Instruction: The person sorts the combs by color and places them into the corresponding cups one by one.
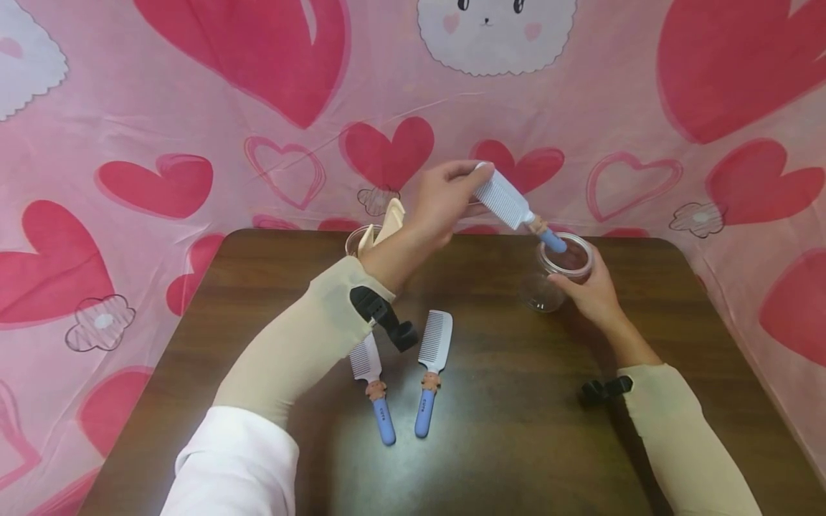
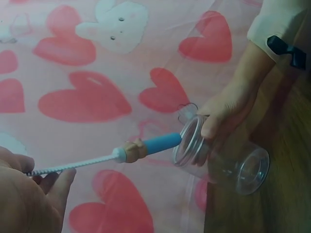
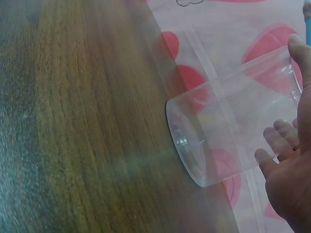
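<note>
A white comb (image 1: 505, 199) with a blue handle is pinched at its toothed end by the left hand (image 1: 445, 201). The handle slants down to the mouth of a clear jar (image 1: 568, 256); in the left wrist view the blue handle tip (image 2: 170, 141) is right at the rim. The right hand (image 1: 594, 287) grips the jar near its mouth, and the jar (image 3: 228, 116) is tilted in the right wrist view. Two similar combs (image 1: 435, 344) (image 1: 381, 419) lie on the table, the left one partly behind the left sleeve.
At the table's (image 1: 516, 430) back left, a clear container (image 1: 353, 242) holds cream-coloured pieces (image 1: 390, 221), partly hidden by the left arm. A pink cloth with hearts (image 1: 219, 86) hangs behind the table. Dark wrist mounts (image 1: 383, 315) sit on both sleeves.
</note>
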